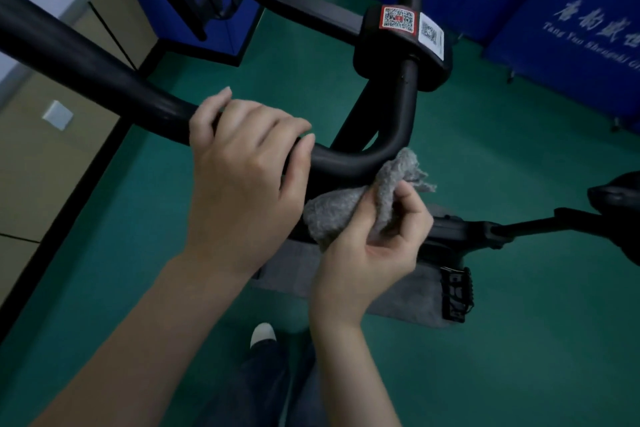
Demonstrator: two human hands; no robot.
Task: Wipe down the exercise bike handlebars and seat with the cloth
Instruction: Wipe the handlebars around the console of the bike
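Observation:
The black handlebar (pixel 104 76) of the exercise bike curves from the upper left down to a bend at the centre, then rises to a clamp with QR stickers (pixel 403 35). My left hand (pixel 242 166) grips the bar just left of the bend, fingers curled over it. My right hand (pixel 374 246) pinches a bunched grey cloth (pixel 332 211), which presses against the underside of the bend. The black seat (pixel 620 198) shows partly at the right edge.
A grey mat (pixel 408 295) lies on the green floor under the bike, with a black pedal (pixel 457 291) over it. Blue banners (pixel 571 10) stand at the back right. Beige cabinets (pixel 41 184) line the left. My shoe (pixel 262 334) is below.

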